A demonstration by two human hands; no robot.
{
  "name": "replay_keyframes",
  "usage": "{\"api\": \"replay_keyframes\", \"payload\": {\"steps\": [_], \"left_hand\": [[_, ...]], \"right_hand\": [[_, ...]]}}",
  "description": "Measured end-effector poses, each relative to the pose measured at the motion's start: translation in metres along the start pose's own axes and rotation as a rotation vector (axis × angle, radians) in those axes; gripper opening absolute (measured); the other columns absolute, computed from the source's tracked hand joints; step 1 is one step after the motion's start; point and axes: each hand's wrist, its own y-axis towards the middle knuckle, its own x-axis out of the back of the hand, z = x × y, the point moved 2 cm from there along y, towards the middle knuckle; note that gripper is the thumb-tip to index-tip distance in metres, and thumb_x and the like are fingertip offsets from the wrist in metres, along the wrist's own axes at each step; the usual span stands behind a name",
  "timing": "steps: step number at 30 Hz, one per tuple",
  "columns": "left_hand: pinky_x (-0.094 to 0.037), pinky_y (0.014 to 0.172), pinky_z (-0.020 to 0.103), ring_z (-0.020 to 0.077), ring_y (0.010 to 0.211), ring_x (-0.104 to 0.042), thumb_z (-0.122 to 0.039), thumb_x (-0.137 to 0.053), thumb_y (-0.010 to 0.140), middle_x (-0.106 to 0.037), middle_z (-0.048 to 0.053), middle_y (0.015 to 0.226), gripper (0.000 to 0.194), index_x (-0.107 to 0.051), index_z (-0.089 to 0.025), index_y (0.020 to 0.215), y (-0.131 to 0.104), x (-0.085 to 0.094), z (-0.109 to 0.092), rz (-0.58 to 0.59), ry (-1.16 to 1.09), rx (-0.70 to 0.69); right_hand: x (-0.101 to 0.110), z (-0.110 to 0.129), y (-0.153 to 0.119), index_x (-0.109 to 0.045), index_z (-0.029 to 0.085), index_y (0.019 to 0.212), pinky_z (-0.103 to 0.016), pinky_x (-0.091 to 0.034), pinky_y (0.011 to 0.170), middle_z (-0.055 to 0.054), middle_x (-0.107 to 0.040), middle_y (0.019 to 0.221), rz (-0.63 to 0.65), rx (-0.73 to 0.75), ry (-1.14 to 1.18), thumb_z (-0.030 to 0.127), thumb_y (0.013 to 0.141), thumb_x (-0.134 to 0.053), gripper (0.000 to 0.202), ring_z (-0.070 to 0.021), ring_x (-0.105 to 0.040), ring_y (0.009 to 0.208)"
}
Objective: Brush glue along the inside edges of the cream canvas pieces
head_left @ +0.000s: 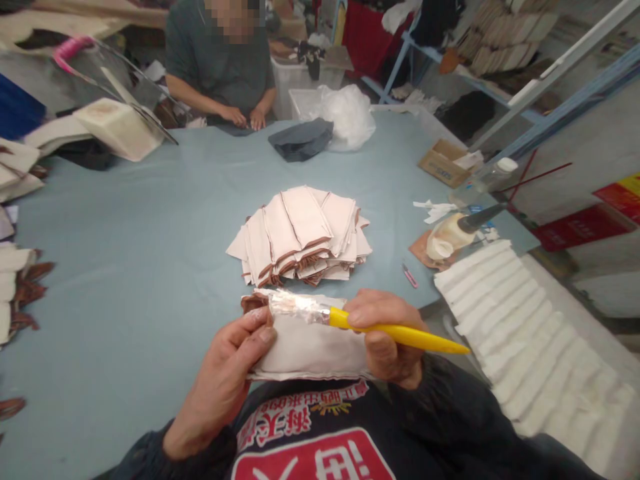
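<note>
My right hand (393,333) is closed round the yellow handle of a brush (400,333). The brush's white-coated bristles lie along the upper edge of a pale fabric piece (315,347), near its brown left corner. That left corner is pinched between the thumb and fingers of my left hand (240,360), which has white smears on a fingertip. The fabric piece is held in front of my body at the table's near edge. Just beyond it lies a fanned pile of similar pale pieces (300,233) with brown edges.
Across the blue-green table (125,267) a person (220,73) handles dark cloth. A dark bag (300,139) lies beside white plastic. At right are small pink snips (410,275), a glue bottle (445,237), a cardboard box (443,163) and a row of pale pieces (530,347).
</note>
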Motion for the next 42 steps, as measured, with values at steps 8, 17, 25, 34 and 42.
{"api": "replay_keyframes", "payload": {"steps": [8,17,25,34,42], "left_hand": [[-0.052,0.054,0.019,0.0121,0.058,-0.062,-0.042,-0.089,0.067,-0.073,0.001,0.074,0.037,-0.076,-0.018,0.092,0.006,-0.022,0.011,-0.096,0.092,-0.076],[-0.054,0.062,0.022,0.0156,0.064,-0.069,-0.02,-0.058,0.086,-0.077,0.005,0.073,0.018,-0.075,-0.018,0.08,0.015,-0.034,0.043,-0.08,0.978,-0.775],[-0.057,0.072,0.023,0.0161,0.073,-0.072,-0.001,-0.056,0.085,-0.075,0.006,0.078,0.023,-0.071,-0.018,0.092,0.013,-0.044,0.059,-0.015,1.12,-1.162],[-0.055,0.074,0.024,0.0165,0.076,-0.07,0.002,-0.058,0.086,-0.071,0.006,0.078,0.023,-0.068,-0.017,0.093,0.012,-0.047,0.071,0.005,1.159,-1.199],[-0.055,0.074,0.024,0.0161,0.076,-0.07,0.003,-0.058,0.085,-0.073,0.006,0.081,0.024,-0.069,-0.017,0.094,0.01,-0.052,0.069,-0.004,1.149,-1.221]], "right_hand": [[0.027,-0.007,0.016,-0.071,0.031,0.103,-0.029,-0.051,0.051,0.0,-0.072,0.079,-0.262,0.037,0.086,0.041,0.1,-0.059,0.016,-0.0148,-0.064,0.06],[0.06,-0.017,0.004,-0.071,0.02,0.083,-0.018,-0.039,0.036,0.003,-0.065,0.054,-0.282,-0.579,0.262,0.052,0.091,-0.068,0.033,-0.008,-0.051,0.04],[0.061,-0.018,-0.009,-0.067,0.019,0.075,-0.016,-0.039,0.033,0.004,-0.06,0.046,-0.134,-0.779,0.281,0.058,0.087,-0.068,0.041,-0.0071,-0.049,0.034],[0.068,-0.026,-0.012,-0.065,0.02,0.075,-0.016,-0.039,0.035,0.006,-0.058,0.046,-0.151,-0.799,0.298,0.061,0.084,-0.069,0.043,-0.0071,-0.048,0.035],[0.067,-0.033,-0.017,-0.065,0.019,0.075,-0.016,-0.038,0.036,0.006,-0.058,0.046,-0.148,-0.797,0.3,0.059,0.086,-0.067,0.042,-0.0067,-0.048,0.035]]}}
